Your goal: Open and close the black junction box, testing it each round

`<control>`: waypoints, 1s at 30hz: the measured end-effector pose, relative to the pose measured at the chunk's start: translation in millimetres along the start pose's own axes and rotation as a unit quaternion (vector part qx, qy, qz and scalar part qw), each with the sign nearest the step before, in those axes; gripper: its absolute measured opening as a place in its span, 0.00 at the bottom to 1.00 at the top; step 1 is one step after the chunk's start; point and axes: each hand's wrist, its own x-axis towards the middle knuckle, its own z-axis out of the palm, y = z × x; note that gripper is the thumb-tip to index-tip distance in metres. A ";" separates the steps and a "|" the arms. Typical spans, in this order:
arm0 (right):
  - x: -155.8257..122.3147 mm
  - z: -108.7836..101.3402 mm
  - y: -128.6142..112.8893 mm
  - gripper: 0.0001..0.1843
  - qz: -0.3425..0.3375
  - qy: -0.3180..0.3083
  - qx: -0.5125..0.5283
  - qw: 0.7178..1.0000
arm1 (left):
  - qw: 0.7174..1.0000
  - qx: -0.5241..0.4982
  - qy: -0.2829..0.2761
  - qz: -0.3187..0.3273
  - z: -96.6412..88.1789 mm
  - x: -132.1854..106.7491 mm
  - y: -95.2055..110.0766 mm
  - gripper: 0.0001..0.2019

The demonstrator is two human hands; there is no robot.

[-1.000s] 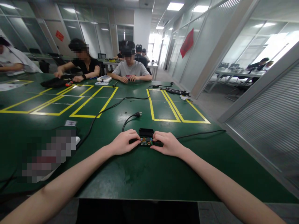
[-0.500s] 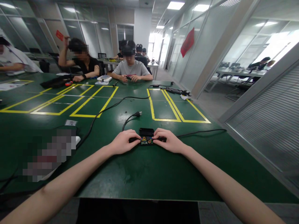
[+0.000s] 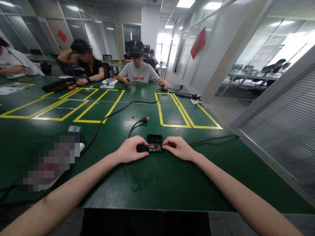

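An open small black plastic case (image 3: 155, 151) lies on the green table, a circuit board (image 3: 154, 148) with two copper-coloured coils and blue wires showing in it. My left hand (image 3: 131, 149) grips the case's left end, where a black cable enters, thumb below and index finger above. At the right end my right hand (image 3: 178, 148) is closed, its thumb and index finger pinching the wires or cable end there; the fingertips partly hide which. Right behind the case lies its black cover (image 3: 155, 138), hollow side up. A black cable (image 3: 214, 139) runs off to the right behind my right hand.
A power plug (image 3: 145, 120) on its cable lies beyond my left hand. A long black cable (image 3: 115, 113) crosses the table (image 3: 157, 186). Yellow tape rectangles (image 3: 176, 126) mark the far half. At left lies a blurred-out object (image 3: 52, 165). Across sits a co-worker (image 3: 139, 70).
My left thumb and index finger have spread slightly at the case's left end. My right fingers have shifted slightly. The co-worker across has moved both hands apart; another has lowered a raised hand to the head.
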 end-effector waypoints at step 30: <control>-1.6 -13.0 -7.2 0.07 -0.128 -0.051 -0.127 0.982 | 0.983 0.153 -0.017 0.099 -1.4 0.7 3.0 0.08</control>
